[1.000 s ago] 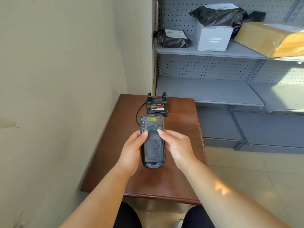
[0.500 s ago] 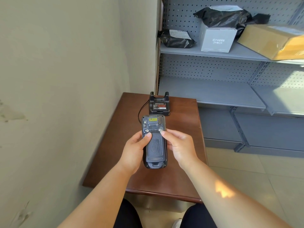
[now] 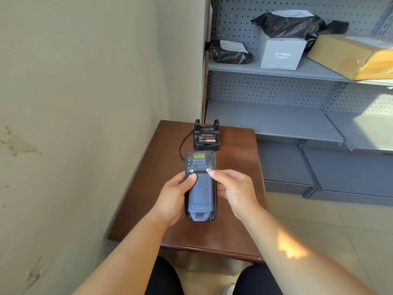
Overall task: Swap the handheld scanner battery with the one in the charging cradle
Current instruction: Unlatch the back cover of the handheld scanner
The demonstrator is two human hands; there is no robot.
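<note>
scanner held back-up, cover latch being worked

the left hand (image 3: 172,194) grasps the scanner (image 3: 201,188) above the table (image 3: 238,209), steadying it with the thumb on the back cover (image 3: 201,193). the right hand (image 3: 234,190), fingers curled, tips onto the right latch (image 3: 209,170). the spare battery (image 3: 207,138) waits in the charging cradle (image 3: 206,145) just beyond, handy for swapping.

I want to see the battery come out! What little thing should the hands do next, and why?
Probably twist the right latch open with the right hand, whose fingertip sits on it. The battery cover is still on the handheld scanner, which the left hand grips.
</note>
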